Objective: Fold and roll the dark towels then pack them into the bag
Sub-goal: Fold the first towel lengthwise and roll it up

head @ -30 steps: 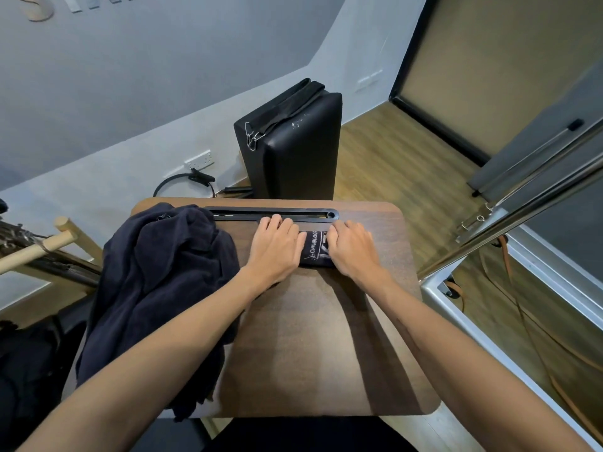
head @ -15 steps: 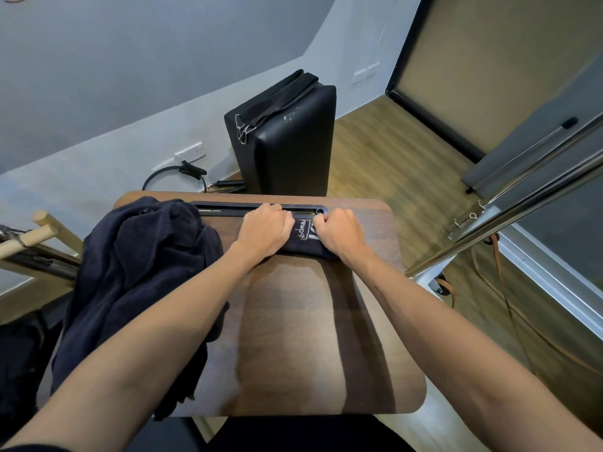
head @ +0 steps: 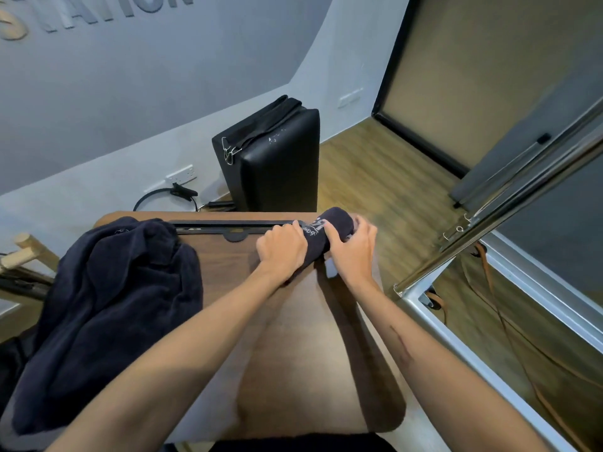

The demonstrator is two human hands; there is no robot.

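A dark rolled towel (head: 329,227) with pale lettering is lifted at the table's far right corner, tilted with its far end up. My left hand (head: 283,247) grips its near end. My right hand (head: 351,247) wraps around its middle and right side. A heap of loose dark towels (head: 111,308) lies on the left part of the wooden table (head: 293,370) and hangs over its left edge. No open bag for packing is clearly visible; something dark sits at the lower left edge.
A black padded case (head: 277,161) with straps stands on the floor behind the table. A black slotted strip (head: 228,224) runs along the table's far edge. A metal frame (head: 489,243) stands close on the right. Wooden bars (head: 23,256) lie at the left.
Both hands have closed around the rolled towel and lifted it off the table, moving it right and tilting it. The head view has shifted up.
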